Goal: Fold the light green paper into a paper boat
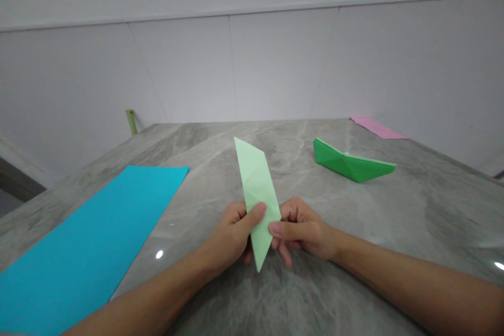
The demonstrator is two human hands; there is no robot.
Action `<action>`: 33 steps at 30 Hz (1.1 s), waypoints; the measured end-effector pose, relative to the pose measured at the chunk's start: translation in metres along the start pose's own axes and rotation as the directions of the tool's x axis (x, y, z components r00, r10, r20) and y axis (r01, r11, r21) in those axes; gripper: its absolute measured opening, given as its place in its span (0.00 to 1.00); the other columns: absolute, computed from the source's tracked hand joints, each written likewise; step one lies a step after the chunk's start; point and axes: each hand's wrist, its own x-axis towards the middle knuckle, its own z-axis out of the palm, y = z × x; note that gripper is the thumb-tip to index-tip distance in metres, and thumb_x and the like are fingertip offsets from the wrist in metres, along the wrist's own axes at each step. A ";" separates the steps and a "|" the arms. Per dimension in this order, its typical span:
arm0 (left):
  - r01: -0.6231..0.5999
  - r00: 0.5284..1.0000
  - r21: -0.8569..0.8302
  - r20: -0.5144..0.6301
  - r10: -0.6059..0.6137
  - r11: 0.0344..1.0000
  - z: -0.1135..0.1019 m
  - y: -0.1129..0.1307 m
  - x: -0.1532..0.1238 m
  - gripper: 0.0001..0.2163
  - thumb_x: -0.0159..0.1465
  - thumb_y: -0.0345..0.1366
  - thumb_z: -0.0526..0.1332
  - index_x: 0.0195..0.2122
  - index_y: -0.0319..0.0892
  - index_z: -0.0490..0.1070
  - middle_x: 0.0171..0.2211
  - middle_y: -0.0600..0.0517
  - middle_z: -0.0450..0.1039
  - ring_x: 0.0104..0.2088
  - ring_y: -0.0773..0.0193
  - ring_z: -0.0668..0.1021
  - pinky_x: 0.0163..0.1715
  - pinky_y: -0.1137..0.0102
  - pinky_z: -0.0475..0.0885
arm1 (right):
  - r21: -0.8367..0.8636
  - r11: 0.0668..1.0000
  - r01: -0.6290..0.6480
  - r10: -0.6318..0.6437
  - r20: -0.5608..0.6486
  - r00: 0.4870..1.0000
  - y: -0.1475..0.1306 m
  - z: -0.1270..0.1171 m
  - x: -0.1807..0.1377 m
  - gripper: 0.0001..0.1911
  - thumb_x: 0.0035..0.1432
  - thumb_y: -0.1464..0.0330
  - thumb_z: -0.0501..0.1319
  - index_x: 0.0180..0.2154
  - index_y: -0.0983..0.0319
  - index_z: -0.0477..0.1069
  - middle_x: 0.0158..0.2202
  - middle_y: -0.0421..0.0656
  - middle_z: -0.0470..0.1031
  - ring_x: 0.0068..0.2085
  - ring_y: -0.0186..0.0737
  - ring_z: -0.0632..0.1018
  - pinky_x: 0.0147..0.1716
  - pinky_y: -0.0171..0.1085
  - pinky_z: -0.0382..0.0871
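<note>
A folded piece of pale green paper (255,173), long and slanted with pointed ends, is held up above the table between both hands. My left hand (238,228) grips its left edge, thumb flat on the front and fingers behind. My right hand (301,228) pinches the lower right edge between thumb and fingers. Faint creases run across the paper's middle. Beyond my right hand a folded green paper boat (352,161) rests on the table, apart from both hands.
A large blue paper sheet (98,231) lies on the left of the grey marbled table (205,152). At the far right edge is a pink paper (378,127). A white wall (268,68) stands behind the table, with a greenish post (131,122) at the back left.
</note>
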 end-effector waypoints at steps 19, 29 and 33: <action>-0.081 0.977 0.022 0.199 0.075 0.996 -0.005 0.010 -0.006 0.21 0.62 0.50 0.56 0.24 0.38 0.77 0.14 0.54 0.63 0.15 0.72 0.59 0.17 0.75 0.52 | 0.058 0.998 0.014 -0.011 -0.054 0.998 -0.001 0.004 -0.002 0.22 0.52 0.58 0.61 0.16 0.67 0.69 0.08 0.40 0.67 0.10 0.28 0.65 0.12 0.30 0.42; -0.010 0.996 0.065 0.084 0.005 0.998 -0.008 0.001 -0.001 0.24 0.58 0.55 0.57 0.23 0.35 0.72 0.13 0.56 0.60 0.13 0.73 0.59 0.13 0.76 0.50 | -0.051 0.998 -0.021 0.017 -0.078 0.997 0.001 0.001 -0.002 0.23 0.53 0.52 0.62 0.19 0.65 0.66 0.08 0.35 0.64 0.09 0.25 0.60 0.11 0.28 0.45; -0.057 0.996 0.035 0.078 0.054 0.998 -0.008 0.004 -0.003 0.24 0.58 0.54 0.58 0.21 0.35 0.71 0.14 0.55 0.61 0.14 0.74 0.59 0.13 0.76 0.49 | -0.031 1.000 -0.001 0.000 -0.023 1.000 -0.002 -0.001 -0.003 0.21 0.53 0.55 0.62 0.22 0.65 0.65 0.10 0.36 0.66 0.10 0.25 0.61 0.11 0.27 0.47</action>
